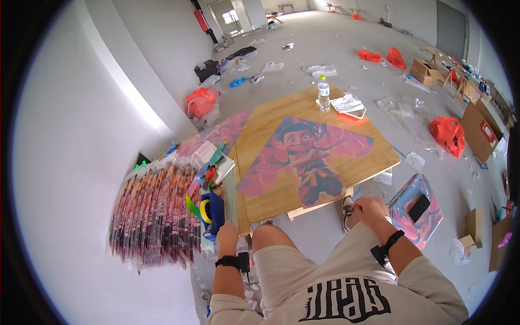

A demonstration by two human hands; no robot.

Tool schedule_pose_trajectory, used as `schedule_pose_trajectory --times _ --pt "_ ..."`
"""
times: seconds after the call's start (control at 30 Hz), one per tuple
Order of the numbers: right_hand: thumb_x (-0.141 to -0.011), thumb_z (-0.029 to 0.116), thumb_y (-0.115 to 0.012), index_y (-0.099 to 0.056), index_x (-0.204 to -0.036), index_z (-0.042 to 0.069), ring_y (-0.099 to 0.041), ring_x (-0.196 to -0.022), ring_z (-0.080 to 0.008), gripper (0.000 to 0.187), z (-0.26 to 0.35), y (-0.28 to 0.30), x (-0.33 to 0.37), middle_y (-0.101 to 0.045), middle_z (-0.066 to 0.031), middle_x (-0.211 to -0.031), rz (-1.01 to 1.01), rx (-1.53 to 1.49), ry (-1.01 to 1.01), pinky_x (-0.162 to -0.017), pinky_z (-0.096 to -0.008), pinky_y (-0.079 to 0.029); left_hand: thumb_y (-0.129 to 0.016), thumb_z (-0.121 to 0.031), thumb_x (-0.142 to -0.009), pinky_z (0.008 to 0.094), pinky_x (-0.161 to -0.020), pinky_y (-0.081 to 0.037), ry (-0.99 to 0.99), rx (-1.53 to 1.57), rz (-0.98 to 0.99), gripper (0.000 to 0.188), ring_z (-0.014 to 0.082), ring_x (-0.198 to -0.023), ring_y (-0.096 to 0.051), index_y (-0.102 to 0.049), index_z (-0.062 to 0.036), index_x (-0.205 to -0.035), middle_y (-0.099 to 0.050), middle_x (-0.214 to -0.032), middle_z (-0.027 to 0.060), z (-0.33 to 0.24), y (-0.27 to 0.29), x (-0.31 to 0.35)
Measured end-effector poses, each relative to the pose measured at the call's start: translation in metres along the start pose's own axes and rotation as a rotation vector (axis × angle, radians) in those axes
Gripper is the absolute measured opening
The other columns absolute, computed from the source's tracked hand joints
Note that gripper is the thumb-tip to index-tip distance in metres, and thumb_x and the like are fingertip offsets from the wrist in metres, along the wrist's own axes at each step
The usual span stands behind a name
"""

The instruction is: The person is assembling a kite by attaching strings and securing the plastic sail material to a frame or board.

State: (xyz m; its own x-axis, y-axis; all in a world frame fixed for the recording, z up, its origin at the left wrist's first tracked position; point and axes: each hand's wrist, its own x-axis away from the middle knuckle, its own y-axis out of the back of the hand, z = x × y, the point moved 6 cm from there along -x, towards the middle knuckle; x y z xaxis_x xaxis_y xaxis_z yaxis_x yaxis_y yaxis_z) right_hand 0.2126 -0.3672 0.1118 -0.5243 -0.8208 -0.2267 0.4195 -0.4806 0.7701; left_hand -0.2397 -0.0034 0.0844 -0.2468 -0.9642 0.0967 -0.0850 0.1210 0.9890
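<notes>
The left hand is at the near end of the blue tape dispenser, just left of the worktop; whether its fingers grip it, I cannot tell. The right hand, fingers curled in, is by the right knee; its grip is unclear. The printed sheet lies flat on the worktop, near a bottle on the far side.

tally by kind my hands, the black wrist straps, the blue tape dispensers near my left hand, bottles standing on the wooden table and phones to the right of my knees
hands: 2
black wrist straps: 2
blue tape dispenser: 1
clear bottle: 1
black phone: 1
total: 7
</notes>
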Motion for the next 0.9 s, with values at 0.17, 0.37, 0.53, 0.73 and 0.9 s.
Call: schedule_pose_trajectory --times 0.17,0.37,0.53,0.73,0.9 --pt "-0.093 0.017 -0.066 -0.080 -0.094 0.010 -0.071 -0.091 -0.0376 0.016 0.006 0.007 -0.002 -0.077 -0.0118 -0.098 -0.001 0.026 -0.032 -0.082 -0.0466 -0.057 -0.063 -0.032 -0.104 0.0588 -0.085 -0.057 -0.020 0.093 -0.048 0.028 0.0481 -0.103 -0.073 -0.066 -0.0053 -0.111 -0.076 -0.102 0.0256 0.024 -0.004 0.011" --pt "-0.093 0.018 -0.066 -0.078 -0.093 0.009 -0.071 -0.091 -0.0386 0.015 -0.001 -0.010 -0.006 -0.076 -0.0139 -0.095 -0.002 -0.038 0.044 -0.082 -0.0481 -0.056 -0.067 -0.031 -0.104 0.0445 -0.065 -0.052 -0.184 0.484 -0.042 0.029 0.0313 -0.074 -0.070 -0.067 -0.0029 -0.095 -0.072 -0.079 0.0148 0.057 -0.020 0.019" --pt "-0.092 0.018 -0.065 -0.076 -0.093 0.009 -0.071 -0.091 -0.0400 0.014 -0.009 -0.021 -0.006 -0.075 -0.0159 -0.095 0.024 -0.023 0.025 -0.081 -0.0500 -0.055 -0.064 -0.023 -0.109 0.0227 -0.051 -0.034 -0.010 1.206 0.344 0.026 0.0036 -0.057 -0.047 -0.066 -0.0062 -0.090 -0.056 -0.070 -0.0048 0.007 0.004 0.092" --pt "-0.092 0.017 -0.065 -0.077 -0.098 0.011 -0.071 -0.093 -0.0394 0.014 0.024 -0.012 -0.014 -0.075 -0.0159 -0.097 0.060 0.028 0.062 -0.081 -0.0483 -0.056 -0.070 -0.015 -0.107 0.0224 -0.064 -0.044 -0.359 1.261 0.564 0.015 0.0034 -0.072 -0.055 -0.072 -0.0024 -0.100 -0.065 -0.082 -0.0058 -0.054 0.007 0.167" --pt "-0.098 0.014 -0.068 -0.078 -0.109 0.011 -0.073 -0.094 -0.0330 0.015 0.030 -0.031 -0.009 -0.077 -0.0119 -0.106 0.232 -0.121 0.174 -0.083 -0.0415 -0.058 -0.071 -0.014 -0.106 0.0233 -0.067 -0.043 -0.683 1.324 0.525 0.011 0.0036 -0.075 -0.052 -0.072 -0.0035 -0.101 -0.064 -0.085 -0.0041 -0.152 0.034 0.184"
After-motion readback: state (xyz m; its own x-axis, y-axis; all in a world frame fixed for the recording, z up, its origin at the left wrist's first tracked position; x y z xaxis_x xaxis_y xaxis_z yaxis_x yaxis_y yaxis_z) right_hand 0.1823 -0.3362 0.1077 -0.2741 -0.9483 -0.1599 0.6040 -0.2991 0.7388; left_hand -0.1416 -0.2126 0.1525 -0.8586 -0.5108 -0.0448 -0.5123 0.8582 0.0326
